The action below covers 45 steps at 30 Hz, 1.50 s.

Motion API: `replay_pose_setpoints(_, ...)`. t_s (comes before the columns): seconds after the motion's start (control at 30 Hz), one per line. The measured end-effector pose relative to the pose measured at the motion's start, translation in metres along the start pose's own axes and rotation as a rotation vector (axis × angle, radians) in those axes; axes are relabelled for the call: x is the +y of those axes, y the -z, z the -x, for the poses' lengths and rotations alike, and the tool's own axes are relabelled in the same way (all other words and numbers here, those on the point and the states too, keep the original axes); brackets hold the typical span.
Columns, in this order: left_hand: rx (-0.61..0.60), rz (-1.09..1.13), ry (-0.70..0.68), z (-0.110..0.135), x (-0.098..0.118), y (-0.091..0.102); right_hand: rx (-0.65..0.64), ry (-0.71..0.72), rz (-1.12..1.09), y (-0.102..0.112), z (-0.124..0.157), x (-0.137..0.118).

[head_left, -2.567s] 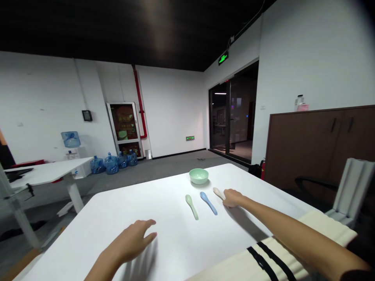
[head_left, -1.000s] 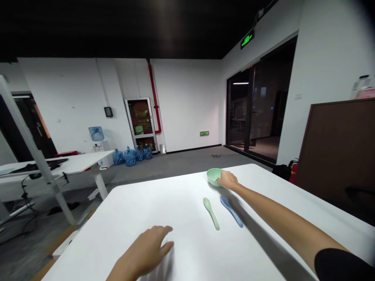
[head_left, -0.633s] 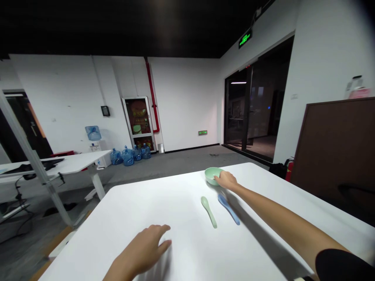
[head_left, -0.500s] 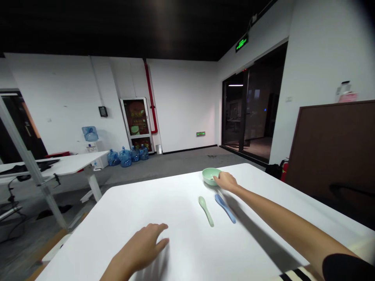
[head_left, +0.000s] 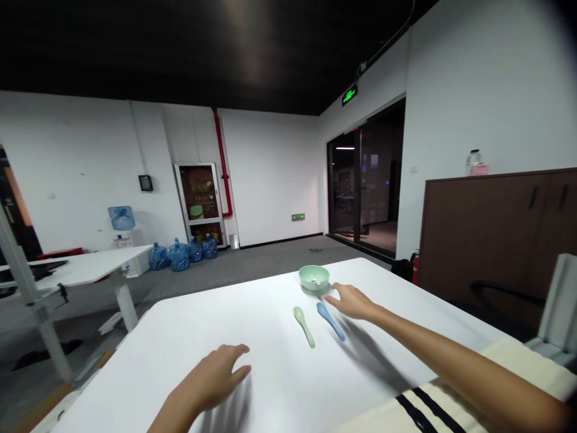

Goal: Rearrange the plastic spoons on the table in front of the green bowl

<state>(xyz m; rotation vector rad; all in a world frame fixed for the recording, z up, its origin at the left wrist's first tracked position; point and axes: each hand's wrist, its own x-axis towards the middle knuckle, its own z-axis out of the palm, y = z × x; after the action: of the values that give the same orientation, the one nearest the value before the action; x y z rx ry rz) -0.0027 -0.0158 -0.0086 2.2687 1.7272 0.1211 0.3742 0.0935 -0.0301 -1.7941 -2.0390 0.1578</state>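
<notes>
Pale speck (head_left: 317,281) in the green bowl (head_left: 313,288) — too small to tell, possibly a spoon

One head-worn view from the person's own position, wide-angle, facing forward and down across the white tabletop (head_left: 216,316) from its near edge, close above the left hand (head_left: 210,376) and right hand (head_left: 354,302), far wall (head_left: 274,174) beyond

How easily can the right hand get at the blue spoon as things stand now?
Probably quite easily: the right hand is right beside the blue spoon, and nothing appears to lie between them.
</notes>
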Motion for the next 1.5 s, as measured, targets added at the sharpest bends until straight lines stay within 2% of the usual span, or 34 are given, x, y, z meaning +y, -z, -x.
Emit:
replay_pose_setpoints(0.27, -0.009, -0.014, 0.000, 0.001, 0.002, 0.000, 0.007, 0.011, -0.006, -0.011, 0.020, 0.000)
replay_pose_setpoints(0.53, -0.019, -0.010, -0.006, -0.003, 0.003, -0.001, 0.041, 0.013, -0.010, -0.012, 0.018, 0.013)
replay_pose_setpoints(1.03, -0.011, 0.000, 0.000, -0.004, -0.003, -0.003, 0.008, 0.009, -0.019, -0.015, 0.018, 0.016)
replay_pose_setpoints(1.5, -0.027, -0.004, 0.030, -0.002, 0.000, -0.001, -0.007, 0.010, -0.014, -0.018, 0.018, 0.020)
